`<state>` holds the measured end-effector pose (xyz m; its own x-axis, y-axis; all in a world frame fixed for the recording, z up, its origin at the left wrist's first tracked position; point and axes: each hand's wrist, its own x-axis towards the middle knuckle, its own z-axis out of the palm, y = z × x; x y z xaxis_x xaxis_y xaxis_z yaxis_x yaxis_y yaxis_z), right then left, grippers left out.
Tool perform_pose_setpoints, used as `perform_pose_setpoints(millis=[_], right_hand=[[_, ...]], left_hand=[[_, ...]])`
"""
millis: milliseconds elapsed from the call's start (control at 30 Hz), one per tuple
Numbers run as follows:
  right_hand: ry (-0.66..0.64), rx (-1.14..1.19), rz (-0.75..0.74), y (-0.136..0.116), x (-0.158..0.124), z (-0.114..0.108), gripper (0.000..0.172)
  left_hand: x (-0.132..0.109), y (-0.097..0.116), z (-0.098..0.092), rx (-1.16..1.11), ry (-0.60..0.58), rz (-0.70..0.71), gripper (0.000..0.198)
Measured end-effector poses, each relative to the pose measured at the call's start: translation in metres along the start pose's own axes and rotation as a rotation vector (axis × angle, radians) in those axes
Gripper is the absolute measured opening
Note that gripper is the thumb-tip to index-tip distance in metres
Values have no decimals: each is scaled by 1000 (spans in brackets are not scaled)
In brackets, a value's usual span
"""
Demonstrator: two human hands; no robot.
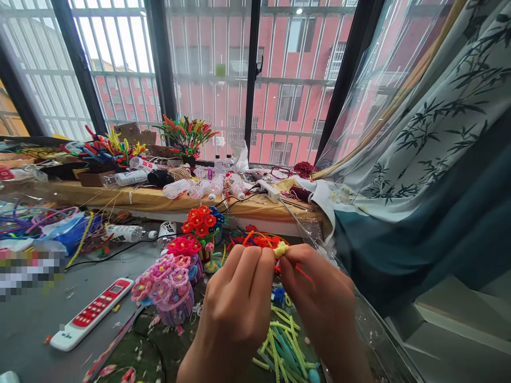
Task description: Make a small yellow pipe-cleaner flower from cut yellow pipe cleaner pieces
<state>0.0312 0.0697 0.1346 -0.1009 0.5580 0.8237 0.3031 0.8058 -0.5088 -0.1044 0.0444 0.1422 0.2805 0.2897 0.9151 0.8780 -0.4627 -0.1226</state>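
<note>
Close together at the near edge, left hand (235, 308) and right hand (319, 298) pinch a small yellow pipe-cleaner twist (280, 249), likely light, fuzzy and bendable, best gripped by fingertips.

A small yellow piece (280, 249) is mostly hidden by the pinching fingertips of the left hand (235, 311) and right hand (321, 298); its shape cannot be told. Both hands are cut off at the wrist by the bottom edge. 1 patch (32, 272) at left is pixelated.
</note>
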Motion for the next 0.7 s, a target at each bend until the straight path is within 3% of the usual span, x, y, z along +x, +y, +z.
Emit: perform_pose_setpoints(millis=[233, 467, 700], right_hand=[[4, 25, -26, -1, 0, 0, 16], [7, 5, -35, -2, 0, 1, 15], [21, 6, -11, -5, 0, 3, 16]], left_hand=[[-3, 2, 3, 31, 29, 60, 16], [-2, 3, 2, 58, 16, 16, 17], [-3, 0, 7, 109, 110, 81, 15]])
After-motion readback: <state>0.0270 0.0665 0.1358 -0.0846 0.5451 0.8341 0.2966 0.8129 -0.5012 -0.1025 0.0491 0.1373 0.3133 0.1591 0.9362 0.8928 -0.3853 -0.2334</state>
